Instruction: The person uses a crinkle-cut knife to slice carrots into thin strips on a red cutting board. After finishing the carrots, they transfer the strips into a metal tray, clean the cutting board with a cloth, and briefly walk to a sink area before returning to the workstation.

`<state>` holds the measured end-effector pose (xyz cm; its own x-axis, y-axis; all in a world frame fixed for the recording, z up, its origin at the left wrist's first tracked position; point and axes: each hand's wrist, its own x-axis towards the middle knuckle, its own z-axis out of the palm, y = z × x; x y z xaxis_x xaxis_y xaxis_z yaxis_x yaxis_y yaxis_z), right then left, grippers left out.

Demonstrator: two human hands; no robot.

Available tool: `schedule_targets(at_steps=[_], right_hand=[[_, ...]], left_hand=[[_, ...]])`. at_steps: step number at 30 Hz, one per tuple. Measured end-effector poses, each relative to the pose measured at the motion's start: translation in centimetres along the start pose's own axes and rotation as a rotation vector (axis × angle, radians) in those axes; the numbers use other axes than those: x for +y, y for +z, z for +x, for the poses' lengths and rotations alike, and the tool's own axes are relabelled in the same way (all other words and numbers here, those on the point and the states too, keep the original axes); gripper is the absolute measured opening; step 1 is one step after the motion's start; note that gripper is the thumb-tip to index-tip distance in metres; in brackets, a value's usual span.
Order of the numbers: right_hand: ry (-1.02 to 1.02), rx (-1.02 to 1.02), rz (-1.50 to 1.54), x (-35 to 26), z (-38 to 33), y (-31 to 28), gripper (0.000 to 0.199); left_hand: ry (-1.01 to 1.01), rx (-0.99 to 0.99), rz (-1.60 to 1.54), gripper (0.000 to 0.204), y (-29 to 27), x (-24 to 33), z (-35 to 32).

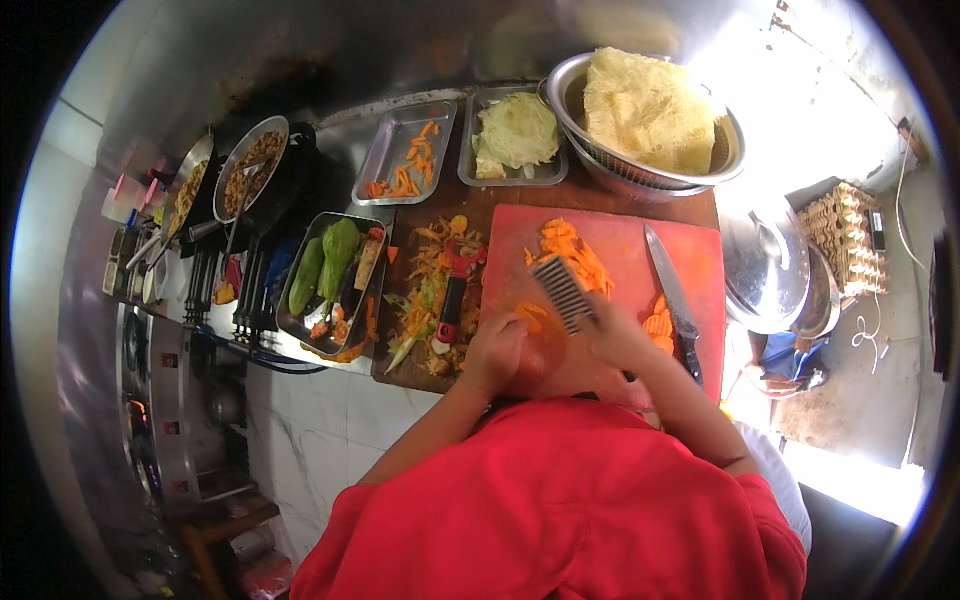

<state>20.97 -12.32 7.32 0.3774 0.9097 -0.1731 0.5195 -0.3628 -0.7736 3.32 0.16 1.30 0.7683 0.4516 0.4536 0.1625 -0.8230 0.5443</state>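
Observation:
My right hand (612, 335) is closed on a crinkle cutter (563, 293), whose ridged metal blade is lifted over the red cutting board (620, 222). At the board's left edge my left hand (497, 350) is curled closed; whatever its fingers hold is hidden. Orange carrot pieces (532, 318) lie right beside its fingertips. Beyond the cutter spreads a heap of cut carrot (575, 255). A smaller group of crinkled carrot slices (659, 325) rests near the large knife (670, 285) on the board's right side.
Vegetable peelings (425, 280) and a red-and-black peeler (455, 295) lie left of the board. Farther left sits a tray of green vegetables (300, 325). Behind stand a carrot tray (366, 160), a cabbage tray (468, 165) and a noodle-filled colander (728, 165). Pans (283, 128) stand at left.

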Motion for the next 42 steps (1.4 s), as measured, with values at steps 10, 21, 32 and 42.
schedule_targets(at_steps=[10,21,32,42], right_hand=[[0.269,0.415,0.34,0.0,-9.4,-9.4,0.019],[0.204,0.352,0.337,1.6,-11.5,-6.9,0.018],[0.06,-0.027,-0.121,1.3,-6.4,0.2,0.022],[0.001,-0.172,-0.288,-2.6,-0.8,1.8,0.022]], left_hand=[[0.077,-0.245,-0.076,0.025,3.0,2.8,7.1],[0.194,-0.582,0.107,0.035,4.5,8.2,5.1],[-0.61,-0.373,-0.184,0.04,-2.3,3.5,0.8],[0.068,-0.275,0.2,0.022,-1.8,1.5,-0.8]])
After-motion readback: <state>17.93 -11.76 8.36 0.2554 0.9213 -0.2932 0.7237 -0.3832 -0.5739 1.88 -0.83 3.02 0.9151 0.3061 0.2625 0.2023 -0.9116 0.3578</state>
